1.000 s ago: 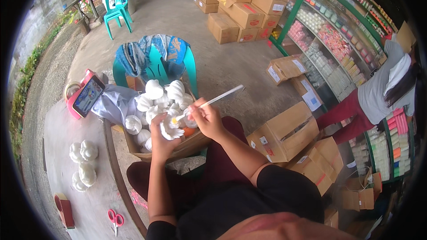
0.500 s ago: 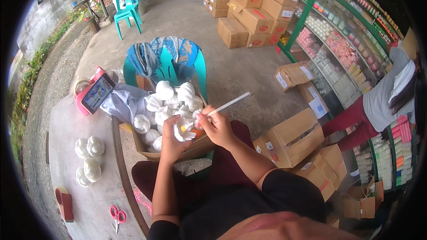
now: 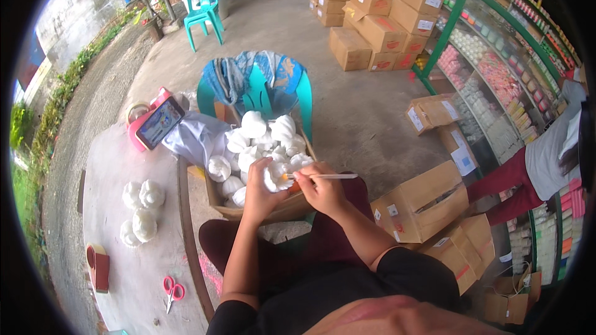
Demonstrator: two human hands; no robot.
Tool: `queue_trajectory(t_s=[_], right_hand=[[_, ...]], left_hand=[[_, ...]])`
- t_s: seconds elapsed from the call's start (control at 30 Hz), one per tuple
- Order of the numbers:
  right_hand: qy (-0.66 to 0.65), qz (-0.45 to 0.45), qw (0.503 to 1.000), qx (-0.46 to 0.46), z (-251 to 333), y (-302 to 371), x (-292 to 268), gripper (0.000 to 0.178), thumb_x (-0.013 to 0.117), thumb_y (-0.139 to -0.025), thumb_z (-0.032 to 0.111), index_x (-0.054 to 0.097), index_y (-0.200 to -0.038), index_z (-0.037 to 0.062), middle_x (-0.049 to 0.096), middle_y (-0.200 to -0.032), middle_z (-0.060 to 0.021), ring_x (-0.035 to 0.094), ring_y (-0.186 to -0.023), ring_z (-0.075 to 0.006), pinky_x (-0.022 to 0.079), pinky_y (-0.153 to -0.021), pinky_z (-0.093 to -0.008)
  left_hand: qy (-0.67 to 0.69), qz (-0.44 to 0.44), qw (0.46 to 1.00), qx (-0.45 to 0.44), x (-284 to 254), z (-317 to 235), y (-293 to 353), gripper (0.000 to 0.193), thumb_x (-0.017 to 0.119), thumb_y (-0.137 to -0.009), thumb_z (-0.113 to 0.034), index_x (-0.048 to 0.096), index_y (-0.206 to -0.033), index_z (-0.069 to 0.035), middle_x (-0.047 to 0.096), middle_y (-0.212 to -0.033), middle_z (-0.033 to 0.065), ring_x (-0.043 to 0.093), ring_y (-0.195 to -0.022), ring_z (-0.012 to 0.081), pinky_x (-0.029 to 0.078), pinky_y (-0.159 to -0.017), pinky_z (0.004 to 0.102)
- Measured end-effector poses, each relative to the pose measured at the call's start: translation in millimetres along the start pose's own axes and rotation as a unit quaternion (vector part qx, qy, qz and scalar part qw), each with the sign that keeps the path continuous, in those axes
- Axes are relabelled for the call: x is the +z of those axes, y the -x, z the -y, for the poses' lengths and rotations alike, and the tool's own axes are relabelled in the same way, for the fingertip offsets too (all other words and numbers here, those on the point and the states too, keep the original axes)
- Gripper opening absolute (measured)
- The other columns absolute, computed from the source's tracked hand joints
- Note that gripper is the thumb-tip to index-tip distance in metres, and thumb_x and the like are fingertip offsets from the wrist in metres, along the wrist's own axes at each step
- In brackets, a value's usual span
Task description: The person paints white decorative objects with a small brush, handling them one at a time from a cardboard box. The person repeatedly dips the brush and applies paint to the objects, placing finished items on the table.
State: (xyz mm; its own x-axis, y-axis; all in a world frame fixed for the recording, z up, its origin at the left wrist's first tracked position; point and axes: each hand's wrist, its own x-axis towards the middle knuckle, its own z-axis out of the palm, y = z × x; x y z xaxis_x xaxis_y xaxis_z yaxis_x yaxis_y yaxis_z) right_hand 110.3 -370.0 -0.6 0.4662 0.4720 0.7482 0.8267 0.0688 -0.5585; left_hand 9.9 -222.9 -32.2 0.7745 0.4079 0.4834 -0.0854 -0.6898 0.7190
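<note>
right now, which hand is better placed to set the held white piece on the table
Probably the left hand: it holds the white piece and is nearer the table, on the person's left. The right hand is farther off and holds the stick.

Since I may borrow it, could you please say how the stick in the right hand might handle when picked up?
The stick is probably stiff: it juts straight past the right hand without sagging. It is likely light, being so slim.

Pieces (image 3: pixel 253 125) in box (image 3: pixel 292 206), right of table (image 3: pixel 112 164)
</note>
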Motion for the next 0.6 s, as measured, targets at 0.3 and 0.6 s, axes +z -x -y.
queue_trajectory(t_s=[0.3, 0.6], right_hand=[[0.062, -0.017, 0.998, 0.006, -10.4, 15.2, -5.4, 0.004, 0.061, -0.086, 0.003, 0.057, -0.083, 0.0018, 0.059, -0.075, -0.0122, 0.058, -0.067, -0.0284, 0.046, -0.061, -0.0351], [0.117, 0.018, 0.992, 0.047, -15.9, 7.2, -5.1, 0.009, 0.058, -0.09, 0.006, 0.055, -0.083, 0.0005, 0.059, -0.077, -0.0101, 0.057, -0.067, -0.0187, 0.046, -0.065, -0.0295]], left_hand=[[0.039, 0.0, 0.999, -0.018, -2.6, -10.7, -3.9, 0.077, 0.085, -0.055, -0.011, 0.048, -0.121, -0.001, 0.049, -0.121, 0.0179, 0.05, -0.114, 0.0357, 0.042, -0.096, 0.0392], [0.078, -0.024, 0.995, -0.051, -7.4, -3.6, 0.3, 0.079, 0.083, -0.054, -0.01, 0.045, -0.123, -0.002, 0.049, -0.119, 0.0164, 0.05, -0.114, 0.0326, 0.041, -0.097, 0.038]])
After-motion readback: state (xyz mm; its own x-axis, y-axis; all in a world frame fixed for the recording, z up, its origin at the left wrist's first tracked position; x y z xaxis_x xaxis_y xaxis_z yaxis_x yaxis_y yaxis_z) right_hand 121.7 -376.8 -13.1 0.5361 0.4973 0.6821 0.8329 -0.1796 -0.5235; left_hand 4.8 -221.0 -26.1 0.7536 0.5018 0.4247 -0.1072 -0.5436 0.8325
